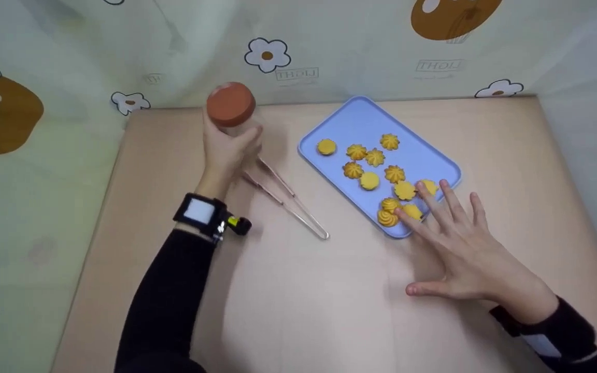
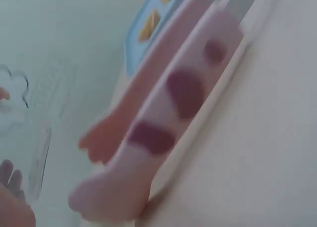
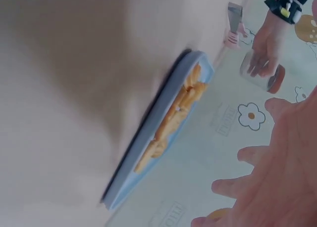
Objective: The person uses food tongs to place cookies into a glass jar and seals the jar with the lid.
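Gripping one lidded jar (image 1: 231, 105) near the table's (image 1: 309, 311) far edge, the left hand (image 1: 228, 153) adjoins one pair of tongs (image 2: 171, 106), open tabletop in front; rightward, one blue tray (image 1: 350, 122) holds twelve cookies (image 1: 375, 157) (visible ones), its near corner under the right hand (image 1: 464, 248), fingers spread.

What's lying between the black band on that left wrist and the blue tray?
Tongs lie on the table between the band and the tray, as the head view shows.
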{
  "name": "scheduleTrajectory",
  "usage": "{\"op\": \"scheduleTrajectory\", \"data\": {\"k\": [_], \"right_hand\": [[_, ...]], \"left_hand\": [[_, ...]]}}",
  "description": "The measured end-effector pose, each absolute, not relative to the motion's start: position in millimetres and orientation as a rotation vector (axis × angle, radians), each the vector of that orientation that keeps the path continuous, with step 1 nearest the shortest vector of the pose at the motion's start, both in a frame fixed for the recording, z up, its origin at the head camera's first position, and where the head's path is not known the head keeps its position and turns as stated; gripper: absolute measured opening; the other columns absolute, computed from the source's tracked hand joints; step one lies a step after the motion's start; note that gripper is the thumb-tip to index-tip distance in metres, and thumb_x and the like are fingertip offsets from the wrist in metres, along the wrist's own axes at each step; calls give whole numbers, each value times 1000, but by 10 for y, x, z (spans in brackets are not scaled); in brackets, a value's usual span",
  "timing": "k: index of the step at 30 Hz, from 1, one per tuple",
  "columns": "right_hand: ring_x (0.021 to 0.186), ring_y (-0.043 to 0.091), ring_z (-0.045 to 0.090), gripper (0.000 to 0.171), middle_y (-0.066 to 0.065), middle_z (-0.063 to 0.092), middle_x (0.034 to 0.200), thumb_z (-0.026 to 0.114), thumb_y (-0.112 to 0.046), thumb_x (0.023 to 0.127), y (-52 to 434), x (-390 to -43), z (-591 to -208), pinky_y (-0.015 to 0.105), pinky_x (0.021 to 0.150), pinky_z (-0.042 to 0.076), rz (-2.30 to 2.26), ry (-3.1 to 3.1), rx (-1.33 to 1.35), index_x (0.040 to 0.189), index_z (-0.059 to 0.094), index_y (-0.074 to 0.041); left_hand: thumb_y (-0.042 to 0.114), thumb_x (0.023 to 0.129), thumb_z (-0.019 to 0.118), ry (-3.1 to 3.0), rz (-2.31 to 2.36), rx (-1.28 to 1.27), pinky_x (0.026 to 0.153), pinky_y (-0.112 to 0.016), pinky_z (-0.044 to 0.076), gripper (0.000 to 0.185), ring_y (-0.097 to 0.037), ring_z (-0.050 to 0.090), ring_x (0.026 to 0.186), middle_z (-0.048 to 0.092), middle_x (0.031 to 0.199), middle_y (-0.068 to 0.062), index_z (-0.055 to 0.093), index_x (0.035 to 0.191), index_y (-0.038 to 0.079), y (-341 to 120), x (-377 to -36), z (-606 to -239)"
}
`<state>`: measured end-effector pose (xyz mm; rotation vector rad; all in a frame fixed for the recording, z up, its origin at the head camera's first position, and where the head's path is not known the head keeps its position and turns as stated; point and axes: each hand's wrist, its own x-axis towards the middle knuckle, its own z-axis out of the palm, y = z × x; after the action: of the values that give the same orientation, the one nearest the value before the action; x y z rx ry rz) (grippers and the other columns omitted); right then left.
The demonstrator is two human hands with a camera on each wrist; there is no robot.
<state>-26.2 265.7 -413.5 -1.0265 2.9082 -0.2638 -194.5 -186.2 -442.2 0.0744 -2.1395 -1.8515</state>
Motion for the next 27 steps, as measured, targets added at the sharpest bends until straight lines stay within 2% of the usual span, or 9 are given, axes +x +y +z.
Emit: {"op": "scheduleTrajectory", "data": {"k": [6,7,8,10,14,15,20,24,27], "right_hand": [[164,55,9,125,17,3,183,74,-89,77,2612,-396,-3930,87,120,4,-293,2982,-943,176,24,-31],[164,54,11,124,18,4,183,73,-88,78,2581,-413,-3895,87,120,6,-309,2999,-932,176,23,-31],[163,54,14,123,19,6,183,73,-87,79,2542,-432,-3861,86,120,8,-332,3016,-929,176,23,-31],[162,53,19,119,19,12,182,73,-85,82,2446,-469,-3799,86,120,13,-398,3046,-937,176,24,-30],[158,50,32,110,17,23,180,69,-83,88,2246,-543,-3703,83,118,25,-546,3081,-1005,174,31,-27],[157,49,34,108,17,26,179,67,-82,90,2206,-556,-3686,82,118,27,-580,3085,-1023,174,32,-25],[150,43,46,98,17,42,171,60,-78,98,2022,-569,-3634,72,116,38,-763,3115,-1091,169,41,-14],[144,42,52,93,22,52,160,55,-77,102,1834,-518,-3648,67,113,45,-864,3150,-1090,164,47,-9],[139,42,54,87,23,55,153,58,-72,103,1707,-456,-3689,64,110,49,-915,3123,-1040,162,50,-8]], "left_hand": [[7,74,94,-2089,-1911,-178,127,-40,32,106,-19,52,143,59,154,-3,39,164,8,-1445,-1432,-4285],[8,74,95,-2101,-1914,-213,127,-42,33,105,-19,53,143,60,153,-3,40,164,8,-1385,-1329,-4270],[10,74,96,-2115,-1909,-253,130,-44,27,105,-20,54,143,60,153,-2,41,163,8,-1328,-1222,-4252],[11,73,98,-2131,-1910,-331,129,-48,30,103,-21,56,142,62,151,-3,44,160,8,-1232,-1015,-4239],[13,72,98,-2178,-1869,-483,126,-47,37,99,-21,60,139,64,148,-2,46,156,7,-1057,-688,-4240],[12,72,98,-2187,-1857,-522,121,-46,45,98,-21,60,138,64,148,-2,46,155,8,-1015,-633,-4246],[14,73,98,-2289,-1679,-630,117,-41,50,95,-17,59,138,61,147,-3,45,151,6,-839,-427,-4286],[25,70,101,-2382,-1404,-611,111,-40,52,97,-18,59,132,62,143,-8,49,149,3,-742,-331,-4334],[38,69,102,-2408,-1179,-581,107,-41,52,99,-20,60,127,65,139,-8,53,148,3,-688,-299,-4361]]}}
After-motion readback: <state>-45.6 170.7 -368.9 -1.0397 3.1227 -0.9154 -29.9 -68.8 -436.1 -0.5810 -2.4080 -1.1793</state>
